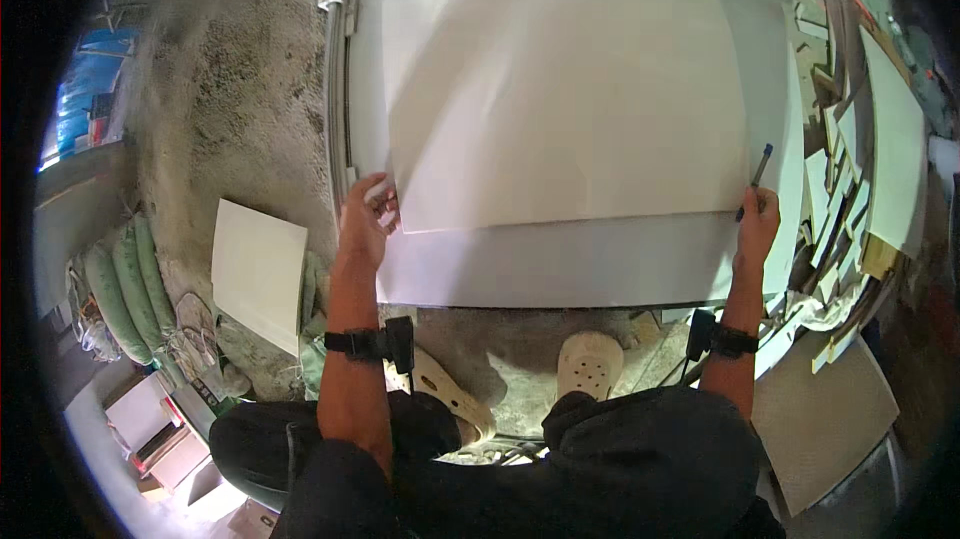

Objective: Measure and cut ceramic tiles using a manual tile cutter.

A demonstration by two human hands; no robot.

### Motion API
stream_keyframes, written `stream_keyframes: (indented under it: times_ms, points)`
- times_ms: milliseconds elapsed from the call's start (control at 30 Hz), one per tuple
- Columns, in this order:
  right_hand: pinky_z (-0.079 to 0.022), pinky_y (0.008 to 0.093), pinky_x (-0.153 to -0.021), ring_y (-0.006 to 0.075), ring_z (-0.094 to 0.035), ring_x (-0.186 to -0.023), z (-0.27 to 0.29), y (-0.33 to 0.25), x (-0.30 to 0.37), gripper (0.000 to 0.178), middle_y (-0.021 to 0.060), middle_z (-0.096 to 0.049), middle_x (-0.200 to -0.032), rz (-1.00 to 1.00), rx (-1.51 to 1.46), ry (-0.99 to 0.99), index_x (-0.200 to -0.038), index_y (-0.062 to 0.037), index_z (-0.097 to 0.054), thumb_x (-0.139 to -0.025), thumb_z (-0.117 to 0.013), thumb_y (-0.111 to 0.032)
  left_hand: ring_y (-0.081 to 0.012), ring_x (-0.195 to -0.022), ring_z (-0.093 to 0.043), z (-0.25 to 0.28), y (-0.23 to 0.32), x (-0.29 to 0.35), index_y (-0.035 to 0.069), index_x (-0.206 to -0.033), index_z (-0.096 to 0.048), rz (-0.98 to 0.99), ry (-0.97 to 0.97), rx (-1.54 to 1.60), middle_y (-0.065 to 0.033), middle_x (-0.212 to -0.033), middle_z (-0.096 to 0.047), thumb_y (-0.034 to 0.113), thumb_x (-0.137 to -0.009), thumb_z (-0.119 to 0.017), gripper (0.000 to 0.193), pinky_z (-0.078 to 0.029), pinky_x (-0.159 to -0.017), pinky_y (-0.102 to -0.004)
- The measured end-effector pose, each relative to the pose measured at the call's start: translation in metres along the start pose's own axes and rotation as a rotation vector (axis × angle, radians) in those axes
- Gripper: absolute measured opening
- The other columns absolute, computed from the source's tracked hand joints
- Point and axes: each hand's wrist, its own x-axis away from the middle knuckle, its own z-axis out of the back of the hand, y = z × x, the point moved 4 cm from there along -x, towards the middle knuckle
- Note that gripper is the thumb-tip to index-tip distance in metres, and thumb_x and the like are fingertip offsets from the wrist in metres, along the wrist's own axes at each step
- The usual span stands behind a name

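Observation:
Two large white tiles lie stacked in front of me; the upper tile (560, 99) sits on a slightly bigger lower tile (560, 264). My left hand (365, 217) rests with spread fingers on the near left corner of the upper tile. My right hand (757, 222) is at the upper tile's near right corner and grips a blue pen (757, 179), its tip pointing away from me along the tile's right edge. Black bands with small devices sit on both wrists.
A long metal tile cutter rail (340, 79) runs along the tiles' left side. A smaller tile (257, 272) leans on stuffed sacks (125, 284) at the left. Broken tile offcuts (850, 169) pile up at the right. My feet in pale clogs (590, 364) stand on the rough sandy floor.

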Motion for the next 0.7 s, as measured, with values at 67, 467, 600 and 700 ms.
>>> stream_keyframes:
  times_ms: [67,467,600,700]
  points:
    - [-0.048,0.0376,-0.075,0.0203,-0.058,-0.080,0.000,-0.006,0.002,0.034,0.0114,-0.062,-0.091,0.062,0.034,0.026,-0.106,0.0042,-0.060,-0.094,-0.062,-0.027,-0.0178,-0.087,-0.052,0.002,0.000,-0.002,0.012,-0.120,-0.056,0.007,0.014,0.043,-0.0041,-0.096,-0.058,0.043,-0.088,-0.056,0.045,-0.039,-0.085,-0.0411]
    - [-0.050,0.0312,-0.071,0.0112,-0.059,-0.075,-0.102,-0.076,0.231,0.022,0.0068,-0.065,-0.079,-0.107,-0.085,-0.811,-0.095,0.0020,-0.065,-0.084,-0.072,-0.016,-0.0155,-0.081,-0.051,0.000,0.003,0.003,0.009,-0.112,-0.056,-0.028,-0.016,0.122,-0.0059,-0.090,-0.058,0.041,-0.084,-0.066,0.044,-0.040,-0.075,-0.0363]
    - [-0.050,0.0326,-0.069,0.0144,-0.062,-0.072,-0.123,-0.083,0.239,0.025,0.0097,-0.068,-0.077,-0.058,-0.097,-0.715,-0.094,0.0036,-0.066,-0.085,-0.071,-0.019,-0.0166,-0.084,-0.052,0.002,0.002,0.003,0.008,-0.114,-0.054,-0.047,-0.049,0.115,-0.0065,-0.092,-0.058,0.043,-0.085,-0.066,0.046,-0.041,-0.075,-0.0363]
    - [-0.052,0.0350,-0.069,0.0195,-0.066,-0.071,-0.133,-0.088,0.233,0.026,0.0131,-0.069,-0.076,-0.090,-0.114,-0.723,-0.092,0.0034,-0.067,-0.086,-0.069,-0.022,-0.0167,-0.086,-0.052,0.003,0.000,0.002,0.008,-0.117,-0.054,-0.047,-0.045,0.133,-0.0070,-0.094,-0.059,0.044,-0.085,-0.067,0.050,-0.041,-0.075,-0.0371]
